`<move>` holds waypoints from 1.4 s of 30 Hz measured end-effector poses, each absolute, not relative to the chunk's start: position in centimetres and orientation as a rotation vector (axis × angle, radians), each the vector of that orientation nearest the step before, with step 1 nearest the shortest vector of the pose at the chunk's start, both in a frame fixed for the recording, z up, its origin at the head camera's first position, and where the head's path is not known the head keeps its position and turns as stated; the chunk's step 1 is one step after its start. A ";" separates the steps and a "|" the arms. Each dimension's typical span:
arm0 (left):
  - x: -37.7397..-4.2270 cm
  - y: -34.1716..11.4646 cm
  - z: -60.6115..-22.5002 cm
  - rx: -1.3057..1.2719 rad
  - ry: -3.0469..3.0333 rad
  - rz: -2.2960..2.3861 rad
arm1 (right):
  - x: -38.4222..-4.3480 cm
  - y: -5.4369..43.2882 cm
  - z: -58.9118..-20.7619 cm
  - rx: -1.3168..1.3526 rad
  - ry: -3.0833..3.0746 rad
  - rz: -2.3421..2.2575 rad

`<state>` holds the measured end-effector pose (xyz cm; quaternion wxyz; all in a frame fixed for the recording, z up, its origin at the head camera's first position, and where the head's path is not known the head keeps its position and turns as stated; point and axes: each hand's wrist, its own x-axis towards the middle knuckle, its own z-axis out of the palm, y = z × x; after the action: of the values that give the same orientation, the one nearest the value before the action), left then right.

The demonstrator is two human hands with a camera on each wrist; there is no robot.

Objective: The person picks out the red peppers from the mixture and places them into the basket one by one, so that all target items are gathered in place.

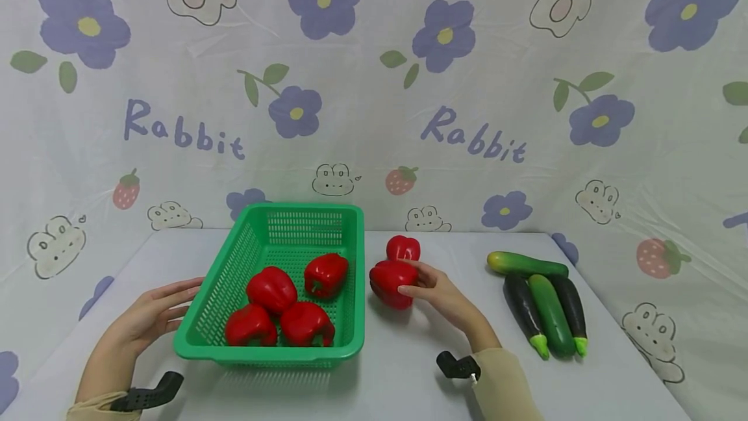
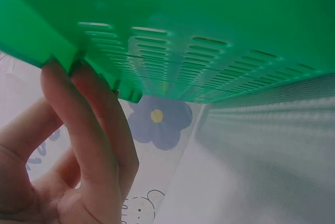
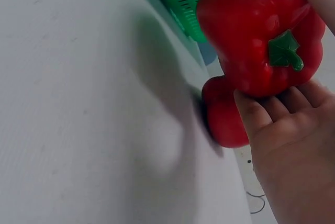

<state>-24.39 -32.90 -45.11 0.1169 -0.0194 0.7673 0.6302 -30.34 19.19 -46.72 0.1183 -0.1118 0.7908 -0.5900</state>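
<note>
My right hand [image 1: 447, 297] grips a red bell pepper [image 1: 393, 286] just right of the green basket. In the right wrist view, this bell pepper [image 3: 261, 30] shows its green stem and is raised off the table, with fingers underneath and the thumb on its upper side. Behind it lies another red bell pepper [image 1: 403, 247], partly hidden in the wrist view. The green plastic basket [image 1: 358, 265] holds several red bell peppers [image 1: 271, 290]. Along its left side, my left hand [image 1: 146, 317] has its fingers extended, fingertips [image 2: 55, 72] at the basket's rim.
On the right of the white table [image 1: 421, 369] lie two eggplants [image 1: 522, 304] and two green zucchini-like vegetables [image 1: 549, 310], one of them lying crosswise behind the others. A patterned cloth [image 1: 374, 96] hangs at the table's back edge and along its sides.
</note>
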 end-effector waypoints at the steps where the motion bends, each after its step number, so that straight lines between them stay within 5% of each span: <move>1: -24.4 -32.9 -45.1 -0.056 2.248 1.844 | -30.4 19.1 -46.5 -0.326 2.313 -1.732; 42: -24.3 -32.8 -44.9 -0.058 2.249 1.841 | -32.7 14.5 -39.8 -0.404 2.413 -1.904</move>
<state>-24.31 -32.84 -44.88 0.1170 -0.0198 0.7683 0.6289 -32.65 14.47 -39.84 0.0208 -0.1302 0.7781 -0.6141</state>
